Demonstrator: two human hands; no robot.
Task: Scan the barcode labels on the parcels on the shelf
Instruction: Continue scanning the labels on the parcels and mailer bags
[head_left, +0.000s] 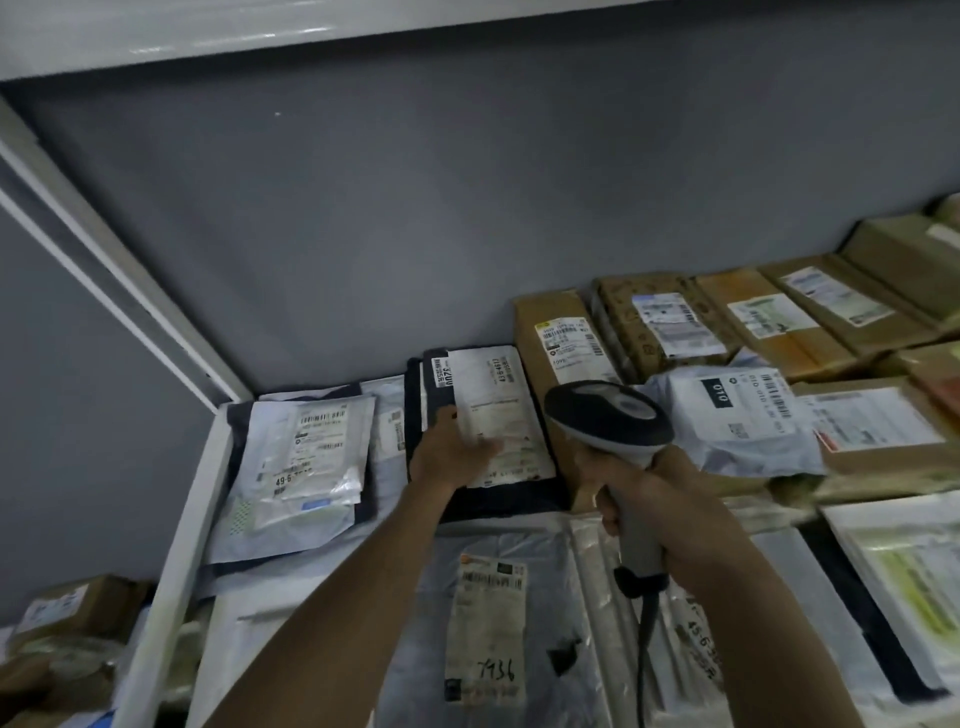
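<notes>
Shelf: white metal, grey back wall, packed with parcels from 9 o'clock through 3 o'clock.

Cardboard boxes run in a row at 1–3 o'clock, each with a white label facing up.

Large pale poly mailer lies at 6 o'clock, long label up, "7936" handwritten on it.

Dark parcel at centre, lying flat against the back wall just left of the boxes. Its label is white, creased and glossy, with a barcode strip near the far edge.

Scanner: grey-and-black head, cabled handle, hanging over the boxes' near edge at about 2 o'clock from the dark parcel.

Right hand: grip wrapped firmly round the scanner handle.

Left hand: grip open, straight fingers pressing the dark parcel's label flat; nothing held.

Judgement on the step: the label on the dark parcel is the one in hand. To do it well, smooth the crease, keep fingers off the bars, tilt the scanner head toward 10 o'clock and angle it slightly to dodge glare off the plastic.
</notes>
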